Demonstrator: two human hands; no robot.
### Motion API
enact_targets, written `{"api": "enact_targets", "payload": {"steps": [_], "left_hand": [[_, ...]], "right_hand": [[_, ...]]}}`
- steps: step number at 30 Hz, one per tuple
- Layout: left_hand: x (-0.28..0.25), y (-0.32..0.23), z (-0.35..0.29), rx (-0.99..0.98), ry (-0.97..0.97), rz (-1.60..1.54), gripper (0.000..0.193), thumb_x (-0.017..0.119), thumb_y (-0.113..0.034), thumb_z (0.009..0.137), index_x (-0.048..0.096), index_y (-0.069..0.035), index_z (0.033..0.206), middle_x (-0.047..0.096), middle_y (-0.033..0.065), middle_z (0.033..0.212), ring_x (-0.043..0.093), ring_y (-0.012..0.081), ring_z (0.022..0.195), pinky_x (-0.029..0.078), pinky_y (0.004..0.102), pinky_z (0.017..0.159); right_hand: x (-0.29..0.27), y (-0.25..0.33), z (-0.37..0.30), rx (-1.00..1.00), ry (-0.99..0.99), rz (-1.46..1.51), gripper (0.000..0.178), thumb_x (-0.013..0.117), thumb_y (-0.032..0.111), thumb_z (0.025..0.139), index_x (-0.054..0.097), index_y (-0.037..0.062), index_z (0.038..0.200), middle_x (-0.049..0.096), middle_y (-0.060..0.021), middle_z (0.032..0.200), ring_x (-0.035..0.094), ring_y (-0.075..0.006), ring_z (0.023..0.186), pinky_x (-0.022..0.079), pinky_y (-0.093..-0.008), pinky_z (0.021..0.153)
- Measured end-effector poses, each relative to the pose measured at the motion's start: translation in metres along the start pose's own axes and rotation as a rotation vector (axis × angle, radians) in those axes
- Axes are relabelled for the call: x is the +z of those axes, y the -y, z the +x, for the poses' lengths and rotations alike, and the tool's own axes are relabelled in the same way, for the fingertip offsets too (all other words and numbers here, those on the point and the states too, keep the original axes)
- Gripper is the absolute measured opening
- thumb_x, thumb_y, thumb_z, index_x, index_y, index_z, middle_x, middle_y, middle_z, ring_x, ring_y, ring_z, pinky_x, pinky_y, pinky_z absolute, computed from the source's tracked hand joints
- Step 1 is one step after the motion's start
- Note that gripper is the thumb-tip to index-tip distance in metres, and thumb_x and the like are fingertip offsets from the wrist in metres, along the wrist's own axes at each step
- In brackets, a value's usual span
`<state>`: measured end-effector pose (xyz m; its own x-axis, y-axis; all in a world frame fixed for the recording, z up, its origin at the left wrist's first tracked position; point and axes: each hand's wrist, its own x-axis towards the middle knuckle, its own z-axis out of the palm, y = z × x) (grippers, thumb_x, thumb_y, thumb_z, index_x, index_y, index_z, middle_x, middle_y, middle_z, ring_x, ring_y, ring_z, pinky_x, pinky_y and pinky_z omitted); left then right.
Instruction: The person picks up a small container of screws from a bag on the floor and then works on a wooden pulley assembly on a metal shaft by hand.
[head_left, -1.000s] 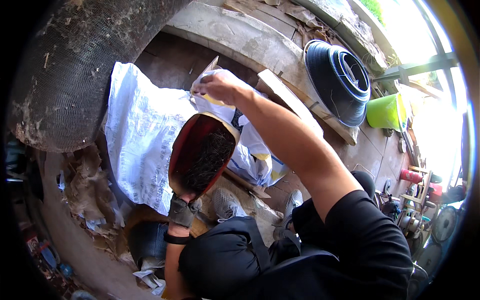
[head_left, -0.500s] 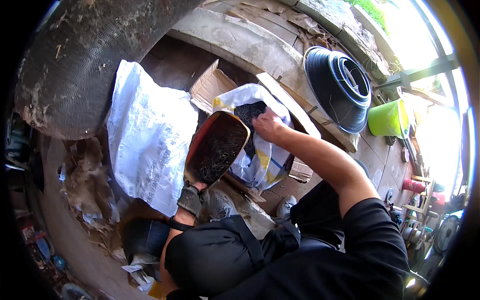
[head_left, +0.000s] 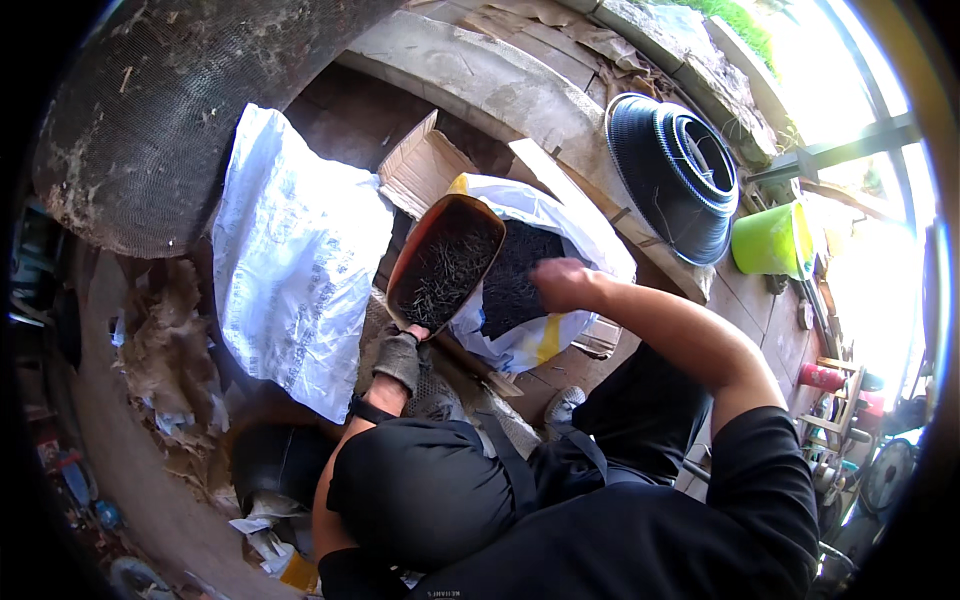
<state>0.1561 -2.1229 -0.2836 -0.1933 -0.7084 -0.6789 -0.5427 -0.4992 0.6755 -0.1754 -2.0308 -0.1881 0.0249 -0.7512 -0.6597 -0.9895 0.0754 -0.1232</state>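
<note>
My left hand (head_left: pixel 396 362), in a grey glove with the fingers partly bare, grips the near end of a reddish-brown scoop (head_left: pixel 404 284). Thin dark metal pieces that look like nails (head_left: pixel 450 275) lie in the scoop. Its right edge overlaps the mouth of a white and yellow sack (head_left: pixel 600 245), which holds a mass of similar dark pieces (head_left: pixel 525 265). Over the right side of that mouth is my right hand (head_left: pixel 565 284), bare and slightly blurred, with curled fingers. Whatever it may hold is hidden.
A cardboard flap (head_left: pixel 425 170) rises behind the scoop. Left of it lies a white woven sack (head_left: pixel 290 260). A large rolled mesh (head_left: pixel 150 120) fills the upper left. Coiled dark strips (head_left: pixel 665 190) and a lime-green bucket (head_left: pixel 775 243) stand to the right.
The scoop has moved right and slightly away, and its contents show more clearly. My right hand has shifted right and nearer. More of the sack's dark contents is exposed.
</note>
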Motion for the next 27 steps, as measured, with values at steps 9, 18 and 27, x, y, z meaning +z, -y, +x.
{"api": "enact_targets", "payload": {"steps": [9,18,27], "left_hand": [[0.015,0.003,-0.007,-0.150,0.136,0.152,0.050,0.064,-0.043,0.081,0.065,0.001,0.104,0.068,0.0240,0.094,0.064,0.0370,0.092,0.048,0.0454,0.081],[0.021,0.039,-0.005,-0.183,0.134,-0.104,0.057,0.066,-0.045,0.079,0.064,0.005,0.106,0.067,0.0211,0.092,0.062,0.0297,0.089,0.048,0.0424,0.080],[0.018,0.026,-0.023,-0.020,0.131,-0.078,0.060,0.067,-0.034,0.080,0.054,-0.001,0.128,0.066,0.0186,0.114,0.063,0.0310,0.104,0.048,0.0406,0.086]], "right_hand": [[0.032,-0.017,0.073,0.316,-0.478,0.284,0.073,0.073,0.030,0.081,0.040,0.0023,0.140,0.045,-0.0273,0.139,0.043,-0.0437,0.129,0.037,-0.0487,0.109],[0.044,-0.044,0.111,0.237,-0.476,0.432,0.087,0.079,0.044,0.074,0.042,0.0042,0.143,0.040,-0.0218,0.148,0.035,-0.0378,0.139,0.028,-0.0438,0.116],[0.030,-0.040,0.121,0.389,-0.230,0.417,0.096,0.074,0.062,0.070,0.044,0.0061,0.143,0.042,-0.0214,0.148,0.035,-0.0366,0.140,0.027,-0.0427,0.117]]}}
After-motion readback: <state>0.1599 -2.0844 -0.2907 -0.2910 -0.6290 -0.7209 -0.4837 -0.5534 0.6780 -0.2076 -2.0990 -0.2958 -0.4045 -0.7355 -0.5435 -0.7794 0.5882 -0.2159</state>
